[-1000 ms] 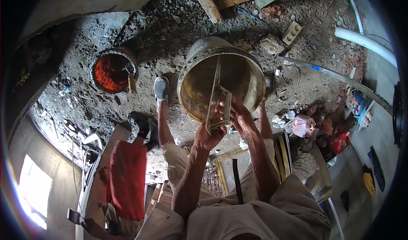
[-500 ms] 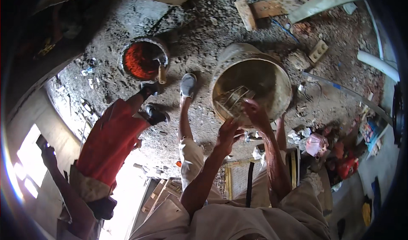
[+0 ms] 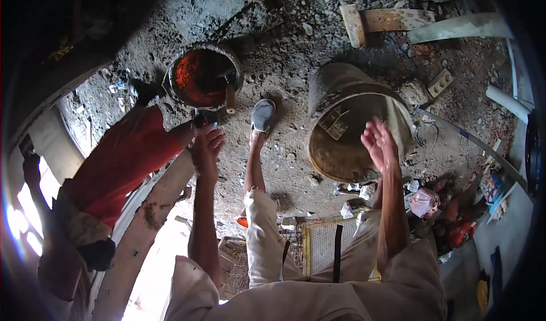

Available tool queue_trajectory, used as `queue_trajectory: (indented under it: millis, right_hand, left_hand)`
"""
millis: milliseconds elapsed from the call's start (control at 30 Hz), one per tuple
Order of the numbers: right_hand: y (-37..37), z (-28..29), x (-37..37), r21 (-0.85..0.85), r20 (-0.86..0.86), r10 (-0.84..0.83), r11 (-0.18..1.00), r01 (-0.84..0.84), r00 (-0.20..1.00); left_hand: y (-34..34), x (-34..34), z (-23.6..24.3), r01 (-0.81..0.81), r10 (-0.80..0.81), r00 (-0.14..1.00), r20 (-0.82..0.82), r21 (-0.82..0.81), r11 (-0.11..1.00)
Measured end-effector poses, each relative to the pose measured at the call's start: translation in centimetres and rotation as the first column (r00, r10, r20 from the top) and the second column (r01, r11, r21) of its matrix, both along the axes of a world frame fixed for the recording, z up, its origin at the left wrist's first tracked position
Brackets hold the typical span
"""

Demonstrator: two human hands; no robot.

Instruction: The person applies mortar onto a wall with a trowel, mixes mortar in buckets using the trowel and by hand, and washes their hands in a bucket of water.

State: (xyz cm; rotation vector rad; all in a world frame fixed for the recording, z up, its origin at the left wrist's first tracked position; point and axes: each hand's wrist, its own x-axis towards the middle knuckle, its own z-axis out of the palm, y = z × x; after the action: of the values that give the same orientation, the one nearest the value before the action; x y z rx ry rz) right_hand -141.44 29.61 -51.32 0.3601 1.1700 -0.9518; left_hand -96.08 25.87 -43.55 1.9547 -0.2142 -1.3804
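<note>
Pale, grimy rectangular float with a bracket handle [image 3: 336, 130] is lying inside the big dirty round drum [image 3: 327, 163], right side. Right hand [image 3: 380, 143]'s empty, fingers spread; left hand [image 3: 205, 152]'s loosely curled, seemingly empty.

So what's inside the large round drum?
Inside the drum, an angular tool shows toward the left. The right hand covers part of the interior; whatever lies behind it can't be seen.

A large round bucket [image 3: 335, 85], grey outside and stained brown within, sits open-mouthed on the dirt floor [image 3: 290, 162] toward the right. Inside, near its far-left wall, a flat handled float [image 3: 335, 129] lies slantwise, dimly visible.
</note>
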Motion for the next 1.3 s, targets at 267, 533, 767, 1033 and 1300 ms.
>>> queue_trajectory:
  millis: [267,533,767,1033,1300]
  right_hand:
    - [0.3,-19.6,-5.1,0.264,-0.442,-0.102,0.935,0.238,0.891]
    - [-5.3,6.0,5.6,-0.095,0.267,0.277,0.961,-0.261,0.923]
    - [-12.6,16.6,24.1,-0.236,-0.611,0.677,0.340,-0.910,0.411]
    - [-15.0,18.8,37.5,-0.122,-0.906,0.405,0.029,-0.992,0.123]
    - [-17.3,28.6,43.9,-0.238,-0.763,0.620,-0.008,-0.971,0.182]
  left_hand:
    - [2.5,-10.5,-0.1,-0.167,0.149,0.961,-0.235,-0.057,0.984]
    - [-1.5,-11.2,-2.4,-0.282,0.266,0.640,-0.721,0.102,0.954]
    - [-6.7,-8.6,-3.6,-0.500,0.375,0.467,-0.801,0.110,0.859]
    - [-9.5,7.3,-3.2,-0.514,0.451,0.696,-0.559,0.051,0.856]
    - [-8.5,18.0,5.4,-0.056,0.003,0.894,-0.448,-0.106,0.993]
